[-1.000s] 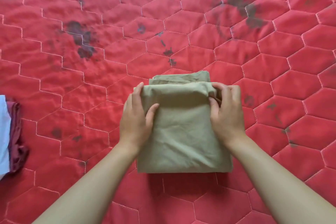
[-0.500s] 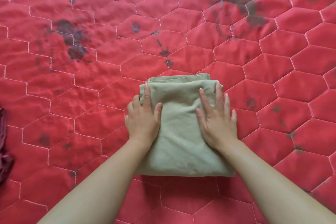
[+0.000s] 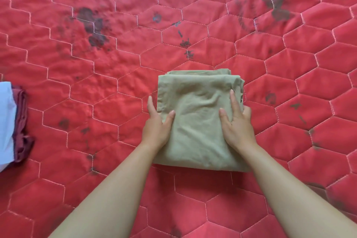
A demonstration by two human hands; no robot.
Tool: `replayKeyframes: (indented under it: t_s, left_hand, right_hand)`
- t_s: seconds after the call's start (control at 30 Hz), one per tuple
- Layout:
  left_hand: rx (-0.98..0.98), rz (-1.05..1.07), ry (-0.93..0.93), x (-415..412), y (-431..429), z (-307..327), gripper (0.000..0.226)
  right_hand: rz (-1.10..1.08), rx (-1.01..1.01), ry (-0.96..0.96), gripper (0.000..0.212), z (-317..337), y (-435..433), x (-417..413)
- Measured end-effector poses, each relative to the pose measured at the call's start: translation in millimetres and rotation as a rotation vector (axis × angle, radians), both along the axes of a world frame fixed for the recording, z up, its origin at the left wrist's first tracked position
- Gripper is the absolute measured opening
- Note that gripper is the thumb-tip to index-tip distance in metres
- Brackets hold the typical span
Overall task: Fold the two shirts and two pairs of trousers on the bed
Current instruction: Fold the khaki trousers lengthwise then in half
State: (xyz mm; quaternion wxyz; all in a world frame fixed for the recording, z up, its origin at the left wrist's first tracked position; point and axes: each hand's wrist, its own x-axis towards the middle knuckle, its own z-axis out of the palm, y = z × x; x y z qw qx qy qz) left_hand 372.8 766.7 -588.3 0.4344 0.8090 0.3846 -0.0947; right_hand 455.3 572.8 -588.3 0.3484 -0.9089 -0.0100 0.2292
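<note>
- One pair of trousers (image 3: 197,121), khaki and folded into a thick rectangle, lies on the bed (image 3: 116,63) at the centre of the frame, a little to the right.
- As I judge it, the step in hand is to take the folded trousers by both sides and carry them to the pile. To do it well:
  - grip low on both edges at once so every layer is caught;
  - keep them level;
  - watch the loose layers showing at the upper edge, which could slide out.
- At the trousers' left edge the left hand (image 3: 156,129) has its thumb on top of the cloth. Its fingers (image 3: 151,106) run nearly straight along the side, pinching that edge.
- At the right edge the right hand (image 3: 238,127) has thumb and forefinger lying on top, while the other fingers curl over the side and hold it.
- Neither hand is spread wide; both are narrowed onto the cloth.
- At the left edge of the frame a stack (image 3: 11,121) of folded clothes, white over maroon, sits well apart from the trousers.
</note>
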Motion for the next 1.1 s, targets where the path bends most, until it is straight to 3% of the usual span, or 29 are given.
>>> replayKeyframes:
  t_s: [0.1,0.27,0.5,0.77,1.1]
  left_hand:
    - [0.031,-0.054,0.002,-18,1,8,0.060]
    - [-0.117,0.036,-0.046,-93,-5,48,0.044]
    - [0.100,0.278,-0.024,-219,27,109,0.041]
    - [0.287,0.391,-0.037,-293,214,147,0.044]
    - [0.357,0.319,-0.214,-315,465,126,0.044]
  right_hand:
    - [-0.002,0.066,0.047,0.059,5,-12,-23]
    - [0.001,0.131,0.071,0.053,35,-19,-91]
    - [0.134,0.064,0.047,0.038,90,48,-178]
    - [0.213,0.196,-0.032,0.038,128,251,-236]
    - [0.149,0.291,-0.206,0.040,107,492,-270]
